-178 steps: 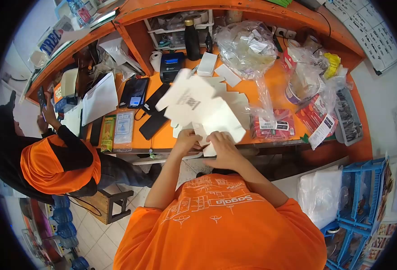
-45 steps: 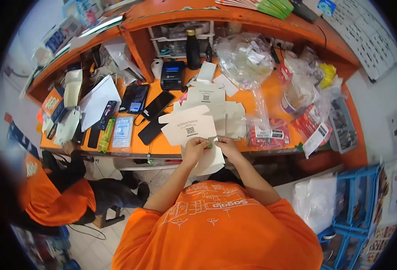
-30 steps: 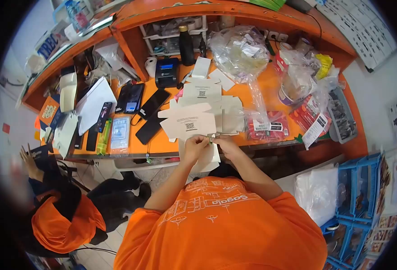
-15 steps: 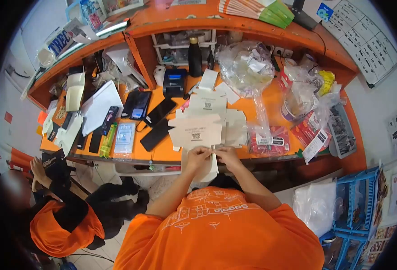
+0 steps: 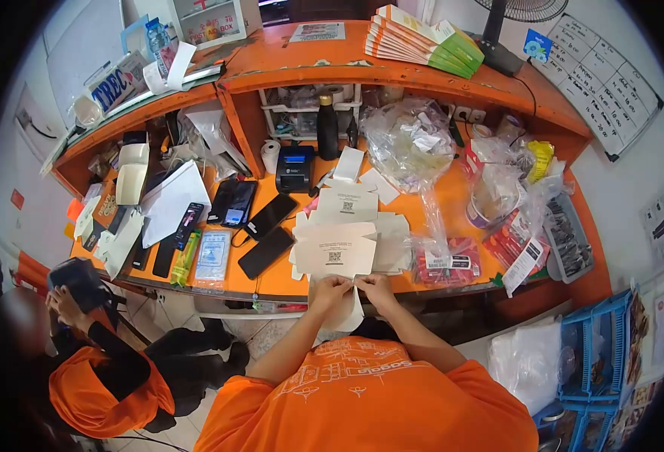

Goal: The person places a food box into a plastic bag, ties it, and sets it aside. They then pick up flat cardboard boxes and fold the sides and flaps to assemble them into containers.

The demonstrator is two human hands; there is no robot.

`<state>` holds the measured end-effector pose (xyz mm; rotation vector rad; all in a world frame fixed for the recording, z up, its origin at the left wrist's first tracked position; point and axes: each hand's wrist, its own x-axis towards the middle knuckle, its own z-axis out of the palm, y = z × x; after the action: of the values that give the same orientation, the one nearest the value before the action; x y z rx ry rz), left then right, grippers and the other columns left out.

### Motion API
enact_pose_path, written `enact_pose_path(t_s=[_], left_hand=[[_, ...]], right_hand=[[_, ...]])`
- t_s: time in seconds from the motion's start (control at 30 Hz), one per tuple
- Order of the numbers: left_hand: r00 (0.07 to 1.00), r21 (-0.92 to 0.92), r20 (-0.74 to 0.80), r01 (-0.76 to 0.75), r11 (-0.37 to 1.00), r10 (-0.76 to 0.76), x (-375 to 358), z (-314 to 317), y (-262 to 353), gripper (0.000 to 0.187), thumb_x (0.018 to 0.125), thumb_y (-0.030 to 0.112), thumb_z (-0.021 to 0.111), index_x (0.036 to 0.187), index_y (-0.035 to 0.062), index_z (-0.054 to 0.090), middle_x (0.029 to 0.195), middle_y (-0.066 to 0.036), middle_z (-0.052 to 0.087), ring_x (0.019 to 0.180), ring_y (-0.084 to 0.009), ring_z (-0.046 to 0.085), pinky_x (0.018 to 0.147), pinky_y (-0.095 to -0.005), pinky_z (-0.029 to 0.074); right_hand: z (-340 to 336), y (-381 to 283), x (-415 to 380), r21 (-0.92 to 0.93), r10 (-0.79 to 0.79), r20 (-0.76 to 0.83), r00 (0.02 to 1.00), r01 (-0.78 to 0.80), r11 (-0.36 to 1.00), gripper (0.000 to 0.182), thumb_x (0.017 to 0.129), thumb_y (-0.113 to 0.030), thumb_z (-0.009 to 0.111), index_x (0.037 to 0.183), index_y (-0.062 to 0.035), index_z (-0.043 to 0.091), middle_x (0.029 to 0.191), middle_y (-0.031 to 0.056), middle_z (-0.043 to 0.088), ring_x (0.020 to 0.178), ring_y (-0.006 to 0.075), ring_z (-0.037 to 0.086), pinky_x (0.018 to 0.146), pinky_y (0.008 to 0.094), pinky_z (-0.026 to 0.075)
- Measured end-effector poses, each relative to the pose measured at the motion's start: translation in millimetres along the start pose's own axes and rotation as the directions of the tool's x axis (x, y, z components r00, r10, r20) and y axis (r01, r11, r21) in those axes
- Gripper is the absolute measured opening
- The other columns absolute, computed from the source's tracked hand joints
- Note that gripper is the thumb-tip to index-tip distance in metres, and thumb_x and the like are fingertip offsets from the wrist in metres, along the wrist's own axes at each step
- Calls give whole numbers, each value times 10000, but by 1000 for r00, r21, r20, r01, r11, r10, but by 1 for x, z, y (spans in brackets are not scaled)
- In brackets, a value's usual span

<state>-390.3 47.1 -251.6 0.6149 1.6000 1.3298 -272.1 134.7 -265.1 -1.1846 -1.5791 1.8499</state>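
A flat, unfolded cardboard box with a printed code lies over the front edge of the orange counter. My left hand pinches it near its lower flap, and my right hand pinches it just to the right, the fingertips almost touching. The lower flap hangs below my hands over the edge. Behind it lie more flat cardboard pieces, one with a similar code. Dark phones rest to the left of the box, and a red packet lies to its right.
A card terminal and black bottle stand at the back. Plastic bags and a grey tray of wrapped items are on the right. A co-worker in orange sits at lower left, holding a dark object.
The view has tilted up, so the counter appears lower. My hands stay together at the box's lower part. The co-worker's dark object has turned and risen.
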Motion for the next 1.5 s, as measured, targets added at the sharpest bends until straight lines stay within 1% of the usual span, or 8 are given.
enact_pose_path(t_s=[0.37,0.5,0.6,0.9,1.07,1.17,1.23,1.5], left_hand=[[999,-101,-29,12,995,-15,14,2,-5,144,848,126,544,816,-13,570,725,-48,590,638,-106,564,571,-234,466],[1000,15,-4,-22,1000,22,12,-2,-6,125,831,103,561,845,-21,562,757,-63,597,679,-118,582,602,-241,487],[997,153,-26,-74,985,79,1,2,4,126,797,69,581,871,-32,568,787,-80,609,703,-126,592,625,-247,495],[937,730,348,-247,637,-36,-53,9,68,386,632,388,703,816,56,633,813,-125,631,772,-253,602,692,-335,467],[918,750,253,-386,537,306,-63,18,58,240,671,248,650,685,18,580,738,-143,614,711,-298,593,639,-371,460],[906,683,191,-399,612,377,-52,14,46,144,702,145,592,706,2,582,664,-164,599,592,-307,592,560,-366,460],[925,634,65,-327,700,373,-49,10,43,125,709,116,579,711,-9,581,661,-173,597,565,-300,592,542,-358,457],[849,705,64,-411,578,525,-83,14,85,97,725,105,593,773,22,600,732,-145,598,630,-302,586,561,-363,457]], right_hand=[[-11,12,9,-382,-326,-125,937,258,888,176,746,-121,598,747,55,609,647,99,619,569,115,562,519,254,445],[-1,-2,1,-408,-353,-151,923,267,873,279,756,-210,596,709,65,589,577,116,582,492,127,509,467,297,396],[4,-17,-9,-501,-236,7,972,208,840,272,727,-217,573,704,54,590,661,227,569,607,346,572,574,403,439],[10,-15,1,-615,-302,10,953,244,750,208,695,-149,551,635,50,541,672,250,545,675,409,539,614,451,431],[3,-15,11,-661,-514,-9,858,381,647,226,692,-157,576,589,37,520,579,213,518,557,355,529,520,419,398],[-9,-25,8,-633,-309,111,945,307,711,300,741,-235,618,657,50,577,565,161,562,473,242,561,449,361,410],[-12,-59,-11,-355,230,203,952,-147,923,272,756,-243,625,768,28,605,591,79,577,427,163,547,382,266,401],[-10,-84,-39,33,187,492,851,-233,972,135,832,-51,513,933,19,568,795,79,607,714,162,616,604,262,532]])
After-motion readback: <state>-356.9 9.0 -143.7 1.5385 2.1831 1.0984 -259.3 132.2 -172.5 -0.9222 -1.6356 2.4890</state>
